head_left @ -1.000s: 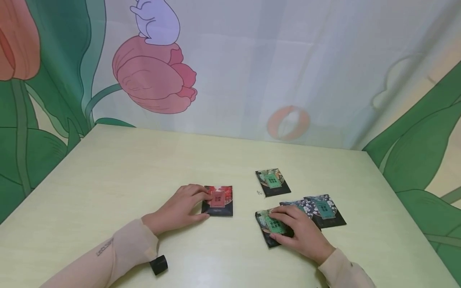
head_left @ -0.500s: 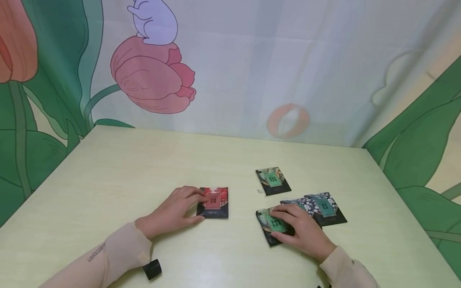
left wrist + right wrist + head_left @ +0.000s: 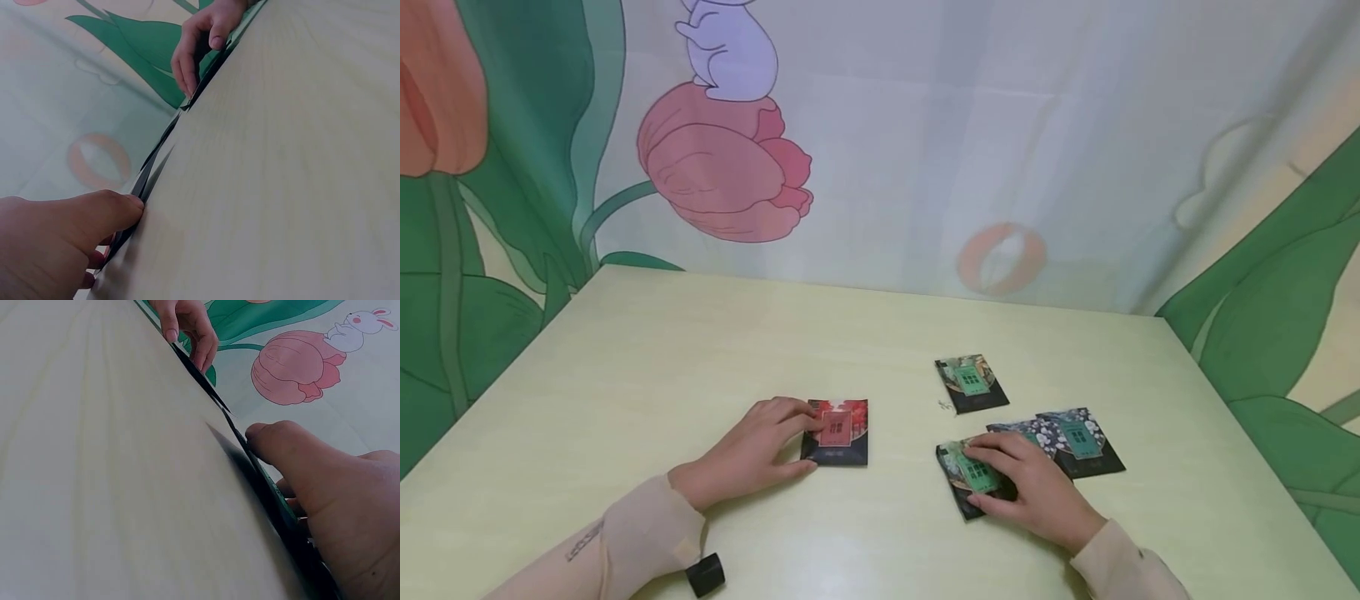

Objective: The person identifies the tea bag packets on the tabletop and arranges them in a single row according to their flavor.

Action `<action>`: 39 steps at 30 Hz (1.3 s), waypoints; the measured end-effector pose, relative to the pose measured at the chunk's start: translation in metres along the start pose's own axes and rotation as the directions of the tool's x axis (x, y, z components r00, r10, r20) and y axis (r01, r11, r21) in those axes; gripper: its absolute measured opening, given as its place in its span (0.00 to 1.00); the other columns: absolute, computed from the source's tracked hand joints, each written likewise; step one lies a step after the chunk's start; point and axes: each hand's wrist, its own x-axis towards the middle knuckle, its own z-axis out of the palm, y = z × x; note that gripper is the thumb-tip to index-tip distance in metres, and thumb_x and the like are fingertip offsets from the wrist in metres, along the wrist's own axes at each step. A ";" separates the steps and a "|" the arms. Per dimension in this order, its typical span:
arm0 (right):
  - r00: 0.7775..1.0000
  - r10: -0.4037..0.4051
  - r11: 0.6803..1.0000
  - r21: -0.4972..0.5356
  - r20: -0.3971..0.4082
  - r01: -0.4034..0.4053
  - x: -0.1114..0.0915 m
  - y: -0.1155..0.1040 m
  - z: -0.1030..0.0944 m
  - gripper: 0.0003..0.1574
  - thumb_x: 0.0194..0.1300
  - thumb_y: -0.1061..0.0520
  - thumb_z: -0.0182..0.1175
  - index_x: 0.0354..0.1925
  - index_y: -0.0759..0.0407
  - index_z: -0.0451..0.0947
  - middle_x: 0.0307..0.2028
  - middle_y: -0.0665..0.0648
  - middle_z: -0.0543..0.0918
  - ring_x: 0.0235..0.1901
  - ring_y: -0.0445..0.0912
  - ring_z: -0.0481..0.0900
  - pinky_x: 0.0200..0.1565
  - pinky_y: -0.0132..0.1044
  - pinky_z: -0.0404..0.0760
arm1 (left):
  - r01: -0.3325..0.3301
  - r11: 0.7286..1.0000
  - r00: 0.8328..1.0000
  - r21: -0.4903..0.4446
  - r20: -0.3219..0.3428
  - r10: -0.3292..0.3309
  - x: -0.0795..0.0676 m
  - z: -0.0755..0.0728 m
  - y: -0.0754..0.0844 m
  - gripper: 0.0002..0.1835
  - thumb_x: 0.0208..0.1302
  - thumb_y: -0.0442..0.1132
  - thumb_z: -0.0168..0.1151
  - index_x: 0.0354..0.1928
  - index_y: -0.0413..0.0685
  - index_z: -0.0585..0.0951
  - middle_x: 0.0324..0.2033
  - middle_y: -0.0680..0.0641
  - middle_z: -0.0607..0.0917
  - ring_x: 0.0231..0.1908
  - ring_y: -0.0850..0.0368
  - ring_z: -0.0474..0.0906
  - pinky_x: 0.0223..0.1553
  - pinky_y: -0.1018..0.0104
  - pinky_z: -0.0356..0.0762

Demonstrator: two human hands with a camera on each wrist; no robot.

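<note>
My left hand (image 3: 752, 446) is at the left side of a flat red-and-black sachet (image 3: 842, 435) lying on the table. Its fingers reach over the upper left, and the thumb sits at the lower left corner. To the right, my right hand (image 3: 1037, 487) holds a green-and-black sachet (image 3: 958, 471) by its right part, fingers bent over the face and thumb lower down. That hand partly hides the sachet and a blue floral sachet (image 3: 1036, 432) behind it. In the wrist views, each thumb touches the near edge of its sachet, the right sachet (image 3: 278, 512) being seen almost edge-on.
Another green-and-black sachet (image 3: 972, 383) lies farther back. At the right, a second blue floral sachet (image 3: 1081, 443) overlaps the first. The pale table (image 3: 715, 333) ends at a printed curtain (image 3: 880, 167). A black cylinder (image 3: 706, 575) is by the left sleeve.
My left hand has slid the red-and-black sachet left and slightly toward me. My right hand and the other sachets keep nearly the same places; the head view shifts a little.
</note>
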 end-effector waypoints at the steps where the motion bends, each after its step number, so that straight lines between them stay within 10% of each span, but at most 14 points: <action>1: 1.000 0.006 1.000 -0.001 0.008 -0.006 0.000 0.000 -0.001 0.32 0.56 0.37 0.67 0.56 0.48 0.79 0.57 0.48 0.78 0.57 0.46 0.74 0.57 0.46 0.78 | -0.004 1.000 1.000 0.001 -0.003 0.004 -0.001 0.000 -0.001 0.26 0.55 0.53 0.69 0.55 0.51 0.80 0.55 0.49 0.78 0.59 0.50 0.71 0.66 0.50 0.65; 22: 0.984 0.051 0.996 -0.078 0.170 -0.038 0.000 -0.010 -0.013 0.55 0.47 0.17 0.55 0.63 0.50 0.73 0.62 0.50 0.74 0.61 0.50 0.71 0.64 0.55 0.69 | -0.031 0.999 0.999 -0.012 0.042 0.032 -0.015 -0.009 -0.008 0.25 0.57 0.53 0.68 0.54 0.51 0.79 0.55 0.51 0.78 0.59 0.52 0.71 0.65 0.51 0.67; 39: 0.989 0.044 0.992 -0.127 0.143 -0.026 0.007 -0.016 -0.013 0.50 0.51 0.20 0.56 0.60 0.49 0.76 0.59 0.52 0.77 0.60 0.53 0.73 0.65 0.55 0.67 | -0.055 0.998 0.998 0.003 0.013 0.055 -0.016 -0.010 -0.010 0.23 0.57 0.52 0.67 0.52 0.51 0.80 0.53 0.51 0.78 0.58 0.52 0.72 0.64 0.52 0.67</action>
